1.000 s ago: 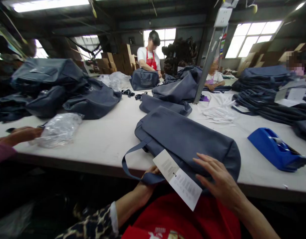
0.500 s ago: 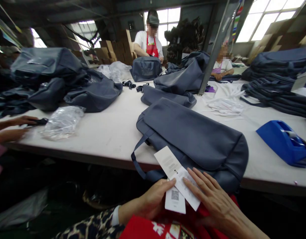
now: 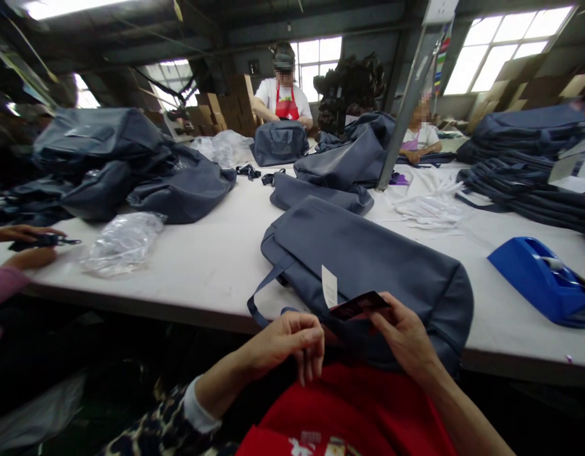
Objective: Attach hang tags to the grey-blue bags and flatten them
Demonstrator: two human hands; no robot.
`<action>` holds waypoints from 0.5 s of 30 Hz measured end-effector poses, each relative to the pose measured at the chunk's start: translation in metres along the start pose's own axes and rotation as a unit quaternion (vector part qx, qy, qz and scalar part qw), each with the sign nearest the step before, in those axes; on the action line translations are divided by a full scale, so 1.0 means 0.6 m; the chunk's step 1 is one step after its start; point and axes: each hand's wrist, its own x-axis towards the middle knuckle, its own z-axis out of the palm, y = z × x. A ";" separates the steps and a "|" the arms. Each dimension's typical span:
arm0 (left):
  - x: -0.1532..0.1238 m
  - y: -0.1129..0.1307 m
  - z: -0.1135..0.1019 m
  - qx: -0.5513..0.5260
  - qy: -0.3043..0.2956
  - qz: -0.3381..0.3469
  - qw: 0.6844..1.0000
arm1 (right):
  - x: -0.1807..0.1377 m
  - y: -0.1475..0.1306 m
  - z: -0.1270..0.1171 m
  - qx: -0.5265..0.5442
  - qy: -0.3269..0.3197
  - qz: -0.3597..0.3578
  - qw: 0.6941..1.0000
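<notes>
A dark blue bag (image 3: 368, 259) lies on its side at the table's front edge, its strap (image 3: 260, 294) looping out to the left. My right hand (image 3: 406, 335) pinches a dark hang tag (image 3: 359, 305) between thumb and fingers, over the near side of the bag. Just behind it a white paper tag (image 3: 329, 286) stands up against the bag. My left hand (image 3: 292, 342) is left of the tags, in front of the table edge, its fingers curled down. Whatever is inside those fingers, if anything, is hidden.
A blue tape dispenser (image 3: 544, 278) stands at the right. Clear plastic wrap (image 3: 125, 244) lies at the left, near another person's hands (image 3: 33, 247) with a dark strap. Blue bags (image 3: 97, 145) are heaped behind. A metal post (image 3: 401, 107) rises beyond the bag.
My left hand has come off the tags and moved left, its fingers curling. My right hand has gone from lying flat on the white tags to pinching a tag whose dark face shows.
</notes>
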 end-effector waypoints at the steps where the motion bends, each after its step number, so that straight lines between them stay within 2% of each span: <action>1: 0.000 0.011 -0.009 0.009 0.015 0.016 1.000 | 0.009 0.000 0.000 0.022 -0.005 0.020 1.000; 4: 0.009 0.038 -0.037 0.055 0.120 0.081 0.988 | 0.026 0.000 0.004 0.066 -0.032 0.049 0.996; 6: 0.024 0.050 -0.058 0.123 0.169 0.090 0.974 | 0.029 0.001 0.007 0.069 -0.043 0.045 0.996; 8: 0.046 0.058 -0.076 0.232 0.144 0.062 0.960 | 0.030 0.002 0.008 0.064 -0.054 0.033 0.996; 11: 0.085 0.062 -0.085 0.388 0.045 0.052 0.919 | 0.028 0.002 0.008 0.051 -0.068 0.023 0.996; 13: 0.107 0.060 -0.079 0.406 0.005 0.071 0.911 | 0.026 0.001 0.007 0.022 -0.064 0.010 0.998; 15: 0.120 0.056 -0.067 0.371 -0.011 0.084 0.925 | 0.020 0.000 0.007 -0.023 -0.035 -0.027 0.999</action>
